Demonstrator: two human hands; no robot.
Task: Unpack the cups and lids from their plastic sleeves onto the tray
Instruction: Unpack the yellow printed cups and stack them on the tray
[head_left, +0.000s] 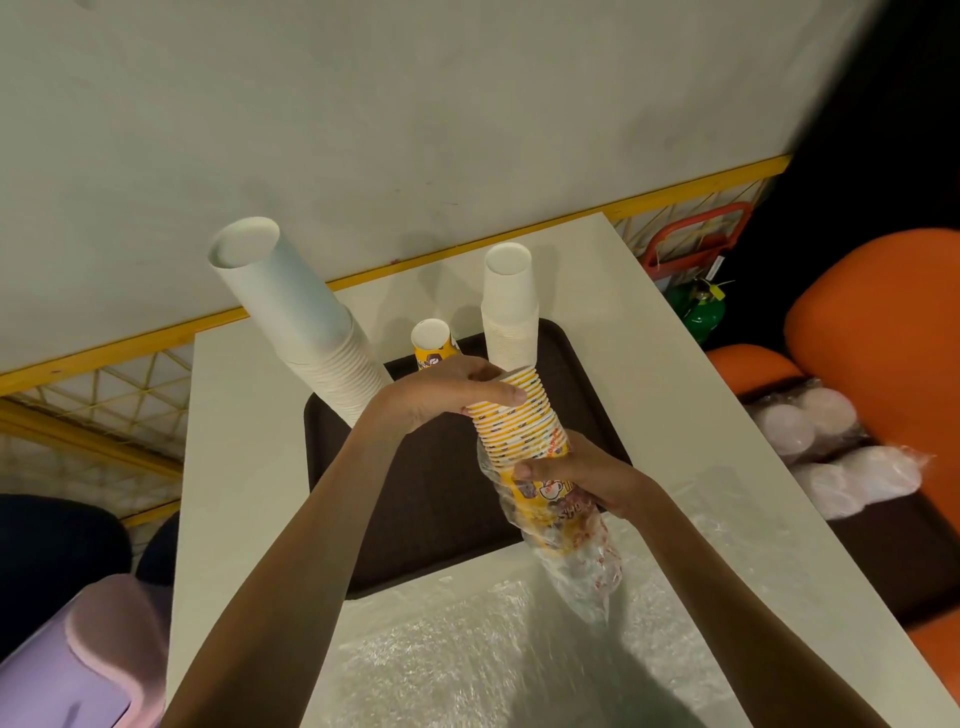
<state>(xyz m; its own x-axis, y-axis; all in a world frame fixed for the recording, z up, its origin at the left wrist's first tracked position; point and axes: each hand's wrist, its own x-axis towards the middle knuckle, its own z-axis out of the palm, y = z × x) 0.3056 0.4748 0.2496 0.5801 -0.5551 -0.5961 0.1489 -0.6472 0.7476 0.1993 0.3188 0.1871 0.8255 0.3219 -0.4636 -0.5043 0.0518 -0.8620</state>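
Stack of yellow printed paper cups (519, 421) held tilted above dark brown plastic tray (415, 493) on white table (234, 467). Left hand (441, 395): fingers curled round bare upper end. Right hand (576, 478): fingers gripping lower end through crumpled clear plastic sleeve (576, 561).

**White counter with tray and plastic**

A white counter (234, 467) stands against a pale wall. A dark brown tray (415, 519) sits at its middle. Crumpled clear plastic film (467, 649) covers the near end, reaching the tray's edge.
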